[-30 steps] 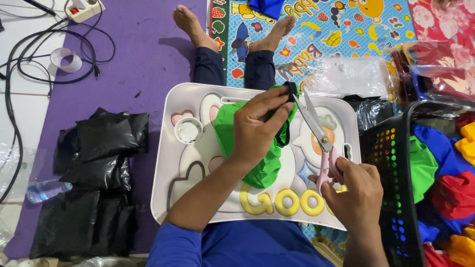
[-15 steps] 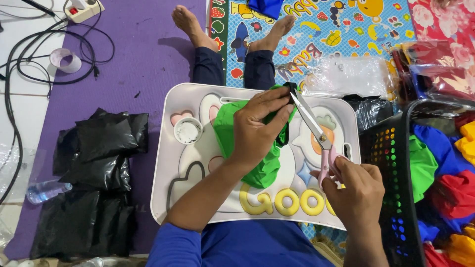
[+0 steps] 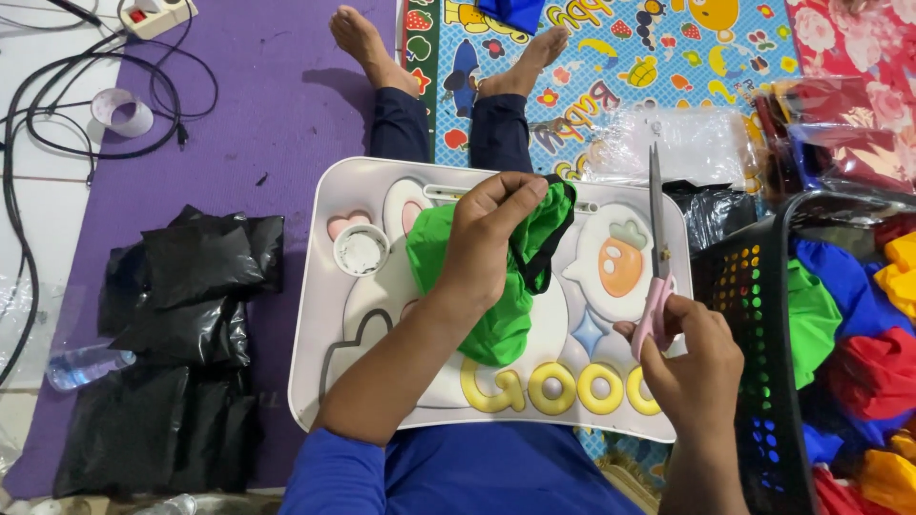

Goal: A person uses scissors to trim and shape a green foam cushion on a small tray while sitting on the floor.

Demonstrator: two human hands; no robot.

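Lap tray (image 3: 324, 315); green cloth (image 3: 496, 315); scissors (image 3: 656, 238)

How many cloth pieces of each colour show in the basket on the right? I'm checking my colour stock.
In the black basket, as far as visible:
Green cloth: 1
Blue cloth: 1
Red cloth: 1
Yellow cloth: 1
Total: 4; deeper pieces hidden.

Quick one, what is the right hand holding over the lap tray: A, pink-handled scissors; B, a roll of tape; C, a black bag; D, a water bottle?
A: the right hand grips pink-handled scissors, blades pointing up and away over the lap tray, apart from the green cloth that the left hand holds.
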